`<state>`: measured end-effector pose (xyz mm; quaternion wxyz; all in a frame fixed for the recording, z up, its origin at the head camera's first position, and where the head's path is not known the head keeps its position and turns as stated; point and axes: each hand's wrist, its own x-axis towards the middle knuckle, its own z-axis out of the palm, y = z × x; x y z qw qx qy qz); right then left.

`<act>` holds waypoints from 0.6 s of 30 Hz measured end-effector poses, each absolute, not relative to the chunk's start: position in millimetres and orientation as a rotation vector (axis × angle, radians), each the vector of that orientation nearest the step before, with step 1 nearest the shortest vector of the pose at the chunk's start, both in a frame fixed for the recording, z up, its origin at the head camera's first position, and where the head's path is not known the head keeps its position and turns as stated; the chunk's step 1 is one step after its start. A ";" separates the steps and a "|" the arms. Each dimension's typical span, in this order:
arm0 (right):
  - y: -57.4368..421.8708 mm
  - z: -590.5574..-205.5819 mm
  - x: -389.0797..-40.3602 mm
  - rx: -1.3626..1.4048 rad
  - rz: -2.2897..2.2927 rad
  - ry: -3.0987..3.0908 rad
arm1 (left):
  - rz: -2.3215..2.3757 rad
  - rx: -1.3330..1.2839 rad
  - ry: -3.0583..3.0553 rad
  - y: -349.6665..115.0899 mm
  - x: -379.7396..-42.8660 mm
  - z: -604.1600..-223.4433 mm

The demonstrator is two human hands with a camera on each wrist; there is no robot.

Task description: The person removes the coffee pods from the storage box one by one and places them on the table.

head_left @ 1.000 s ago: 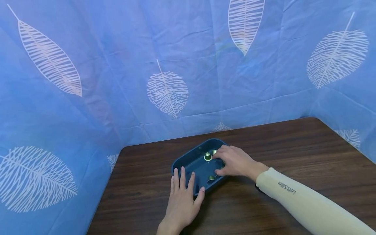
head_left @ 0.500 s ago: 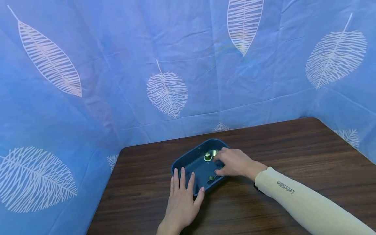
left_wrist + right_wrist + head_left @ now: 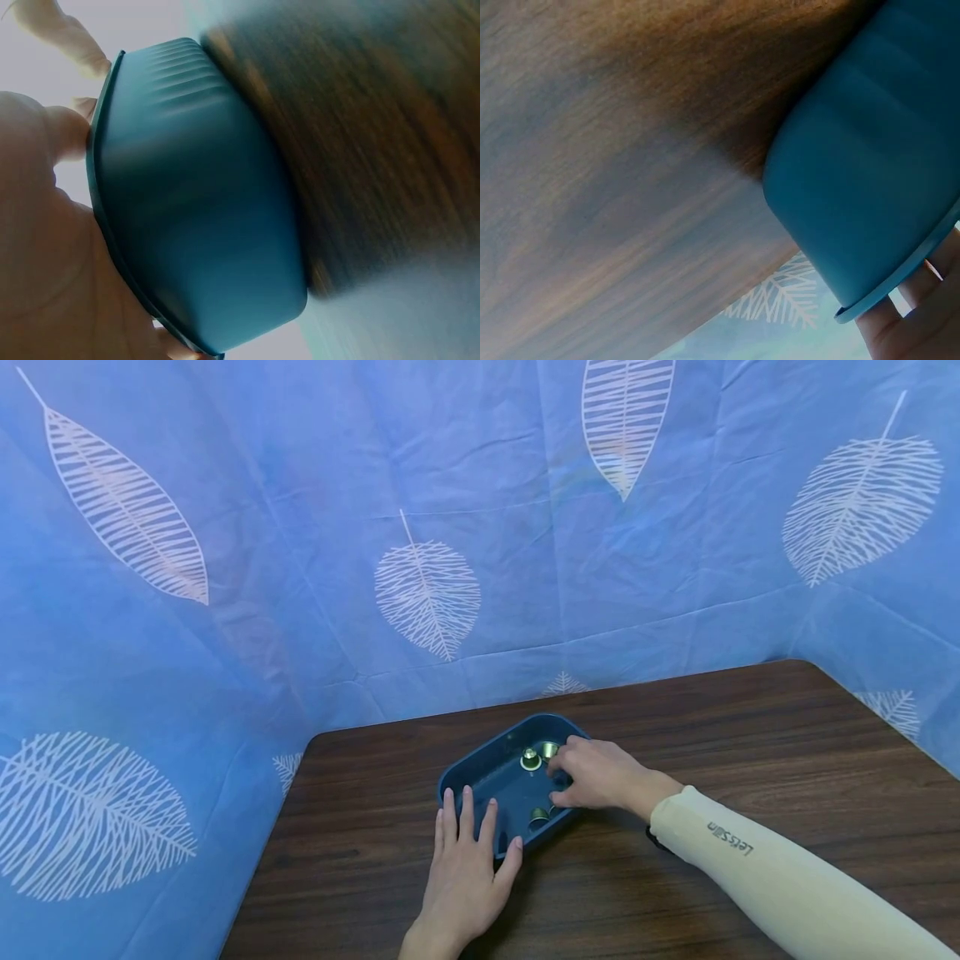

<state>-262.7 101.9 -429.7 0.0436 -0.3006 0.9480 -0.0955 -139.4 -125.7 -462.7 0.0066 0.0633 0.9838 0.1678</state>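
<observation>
A dark blue tray (image 3: 491, 768) stands on the table, several small green-gold coffee capsules inside it. One capsule (image 3: 530, 760) sits towards the far side, beside another capsule (image 3: 550, 751). A darker capsule (image 3: 538, 816) lies by the near wall. My left hand (image 3: 467, 881) rests over the tray's near left rim, fingers spread and straight; the left wrist view has the palm beside the tray's wall (image 3: 195, 195). My right hand (image 3: 603, 774) reaches over the right rim with bent fingers in the tray. What lies between its fingertips is hidden, in the right wrist view too.
The dark wood table (image 3: 712, 735) extends to the right of the tray. Behind and to the left hangs a blue cloth (image 3: 300, 568) with white leaf prints. A pale sleeve (image 3: 787, 868) covers the right forearm.
My right hand has shifted slightly within the tray, and the far capsule beside its fingers now shows more. The left hand and the tray keep their places.
</observation>
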 end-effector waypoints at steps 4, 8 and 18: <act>102.4 -429.3 -262.5 -0.922 -0.284 2.893 | 0.531 0.191 3.076 -125.5 -139.8 -463.1; 103.1 -429.3 -261.4 -0.910 -0.290 2.887 | 0.536 0.190 3.071 -125.6 -140.1 -463.2; 103.9 -431.4 -260.2 -1.038 -0.167 2.978 | 0.525 0.181 3.064 -124.7 -139.8 -462.6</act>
